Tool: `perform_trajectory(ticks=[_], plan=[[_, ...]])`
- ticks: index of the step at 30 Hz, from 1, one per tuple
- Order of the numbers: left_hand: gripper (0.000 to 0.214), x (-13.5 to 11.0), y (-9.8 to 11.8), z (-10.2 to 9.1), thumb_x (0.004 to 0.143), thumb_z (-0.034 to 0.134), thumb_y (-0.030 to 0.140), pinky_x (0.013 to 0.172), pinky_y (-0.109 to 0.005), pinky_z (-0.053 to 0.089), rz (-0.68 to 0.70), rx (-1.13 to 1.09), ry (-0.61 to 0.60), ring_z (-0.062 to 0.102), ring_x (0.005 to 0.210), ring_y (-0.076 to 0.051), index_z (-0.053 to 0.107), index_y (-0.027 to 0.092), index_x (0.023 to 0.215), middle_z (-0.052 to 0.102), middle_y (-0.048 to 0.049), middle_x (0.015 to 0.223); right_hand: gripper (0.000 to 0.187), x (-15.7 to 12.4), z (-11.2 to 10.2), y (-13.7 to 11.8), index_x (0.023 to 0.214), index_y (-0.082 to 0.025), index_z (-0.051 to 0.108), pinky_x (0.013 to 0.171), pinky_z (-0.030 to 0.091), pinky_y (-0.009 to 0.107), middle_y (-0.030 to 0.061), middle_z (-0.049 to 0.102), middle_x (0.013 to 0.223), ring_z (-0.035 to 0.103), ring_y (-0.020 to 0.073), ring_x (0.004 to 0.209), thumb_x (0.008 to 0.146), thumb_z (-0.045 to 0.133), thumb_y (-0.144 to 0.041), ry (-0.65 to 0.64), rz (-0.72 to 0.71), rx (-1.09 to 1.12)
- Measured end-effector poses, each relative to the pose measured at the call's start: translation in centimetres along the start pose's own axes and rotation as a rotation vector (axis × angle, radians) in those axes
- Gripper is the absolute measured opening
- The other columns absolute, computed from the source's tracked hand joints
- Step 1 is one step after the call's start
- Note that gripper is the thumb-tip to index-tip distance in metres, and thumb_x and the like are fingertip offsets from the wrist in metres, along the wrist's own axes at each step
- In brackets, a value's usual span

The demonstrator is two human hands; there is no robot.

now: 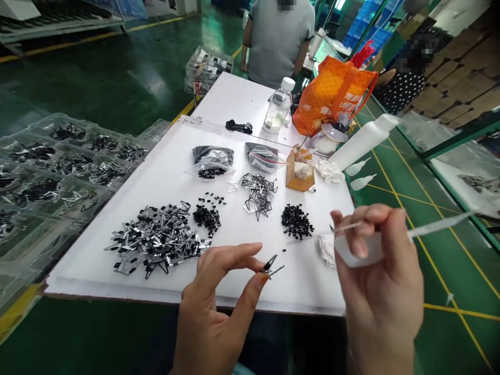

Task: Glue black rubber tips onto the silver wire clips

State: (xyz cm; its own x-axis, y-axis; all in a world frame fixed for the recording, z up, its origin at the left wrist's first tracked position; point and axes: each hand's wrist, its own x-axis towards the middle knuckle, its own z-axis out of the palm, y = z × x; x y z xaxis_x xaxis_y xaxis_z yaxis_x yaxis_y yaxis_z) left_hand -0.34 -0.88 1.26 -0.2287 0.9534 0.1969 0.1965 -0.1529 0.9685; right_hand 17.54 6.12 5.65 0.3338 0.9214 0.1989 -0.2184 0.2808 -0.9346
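Between its thumb and fingertips, my left hand (230,297) pinches a small black-and-silver metal clip (272,264), held above the table's front edge. My right hand (385,276), at the right, is closed around a translucent white squeeze bottle (357,252) with a long thin nozzle. A thin pale stick (349,226) also shows at those fingers; its kind is unclear. Left of my left hand lies a heap of black and silver clips (156,237). Small black pieces form one pile (207,217) and another pile (297,221). Behind them is a group of thin metal frames (258,192).
On the white table (234,104) stand a clear bottle (278,107), an orange bag (332,96), a tall white bottle (365,140) and an amber box (300,174). Two plastic bags (213,160) hold black parts. Compartment trays (58,156) stand at left. A person (279,41) sits opposite.
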Motion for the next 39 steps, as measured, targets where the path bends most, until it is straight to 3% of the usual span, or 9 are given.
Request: perform_trajectory(ticks=[4,18,20,22,25,28,33,36,39], plan=[[0.039,-0.2,-0.1,0.1,0.095,0.068,0.014,0.092,-0.025,0.049,0.035,0.012,-0.019,0.068,0.092,-0.013,0.069,0.042,0.121,0.072,0.0085,0.093,0.023,-3.0,-0.5,-0.1,0.083,-0.026,0.075,0.1,0.05,0.031,-0.0089,0.058,0.064,0.046,0.0081,0.05,0.1,0.068,-0.04,0.014,-0.025,-0.022],[0.037,-0.1,0.4,0.3,0.093,0.071,0.015,0.092,-0.026,0.052,-0.048,0.013,-0.022,0.069,0.095,-0.014,0.071,0.044,0.117,0.074,0.0078,0.093,0.025,-3.4,-1.0,0.6,0.082,-0.022,0.074,0.101,0.05,0.031,-0.0091,0.061,0.066,0.049,0.0062,0.049,0.101,0.066,-0.036,0.036,-0.06,-0.025],[0.035,-0.1,0.5,0.3,0.092,0.073,0.016,0.091,-0.025,0.053,-0.077,-0.014,-0.024,0.069,0.095,-0.014,0.073,0.043,0.115,0.074,0.0066,0.092,0.024,-2.5,-1.0,0.6,0.081,-0.022,0.074,0.098,0.052,0.031,-0.009,0.061,0.066,0.048,0.0058,0.049,0.099,0.069,-0.038,0.102,-0.126,-0.019],[0.028,-0.1,0.8,0.3,0.09,0.075,0.02,0.093,-0.026,0.054,-0.168,-0.075,-0.02,0.07,0.096,-0.016,0.076,0.039,0.11,0.075,0.0046,0.091,0.023,-0.5,-1.1,1.0,0.081,-0.022,0.073,0.085,0.054,0.031,-0.0078,0.06,0.066,0.047,0.0074,0.05,0.097,0.07,-0.038,0.192,-0.262,-0.084],[0.016,0.1,1.3,0.3,0.088,0.079,0.03,0.088,-0.024,0.054,-0.459,-0.319,-0.034,0.069,0.092,-0.016,0.08,0.034,0.103,0.074,0.002,0.09,0.017,4.0,-1.4,2.5,0.081,-0.023,0.071,0.057,0.045,0.03,-0.0024,0.064,0.074,0.055,0.0131,0.058,0.094,0.071,-0.034,0.316,-0.463,-0.258],[0.023,0.5,1.4,0.2,0.085,0.085,0.041,0.08,-0.019,0.057,-0.73,-0.652,-0.152,0.069,0.089,-0.014,0.081,0.032,0.105,0.073,0.0002,0.09,0.024,8.6,-1.7,3.9,0.083,-0.022,0.069,0.058,0.045,0.033,0.0011,0.067,0.077,0.058,0.0162,0.06,0.097,0.063,-0.041,0.23,-0.504,-0.498],[0.036,0.9,0.8,-0.3,0.076,0.092,0.045,0.083,-0.018,0.06,-0.865,-0.938,-0.245,0.071,0.089,-0.014,0.083,0.029,0.107,0.075,-0.0019,0.089,0.031,13.4,-1.9,5.2,0.088,-0.019,0.074,0.063,0.046,0.033,0.0026,0.07,0.075,0.059,0.0162,0.06,0.097,0.06,-0.046,0.041,-0.418,-0.786],[0.035,1.0,1.1,-0.3,0.075,0.094,0.043,0.085,-0.019,0.06,-0.897,-0.989,-0.264,0.072,0.088,-0.013,0.083,0.029,0.106,0.075,-0.0017,0.087,0.026,13.1,-1.6,5.6,0.102,-0.02,0.078,0.063,0.045,0.032,-0.0014,0.066,0.072,0.053,0.0142,0.058,0.089,0.072,-0.042,-0.063,-0.346,-0.808],[0.032,0.8,1.2,0.0,0.078,0.092,0.043,0.082,-0.016,0.058,-0.78,-0.847,-0.157,0.07,0.086,-0.012,0.082,0.03,0.105,0.073,-0.0001,0.085,0.035,8.6,-0.9,5.2,0.118,-0.025,0.074,0.06,0.041,0.029,-0.0065,0.054,0.069,0.049,0.0127,0.058,0.087,0.076,-0.042,-0.074,-0.142,-0.528]])
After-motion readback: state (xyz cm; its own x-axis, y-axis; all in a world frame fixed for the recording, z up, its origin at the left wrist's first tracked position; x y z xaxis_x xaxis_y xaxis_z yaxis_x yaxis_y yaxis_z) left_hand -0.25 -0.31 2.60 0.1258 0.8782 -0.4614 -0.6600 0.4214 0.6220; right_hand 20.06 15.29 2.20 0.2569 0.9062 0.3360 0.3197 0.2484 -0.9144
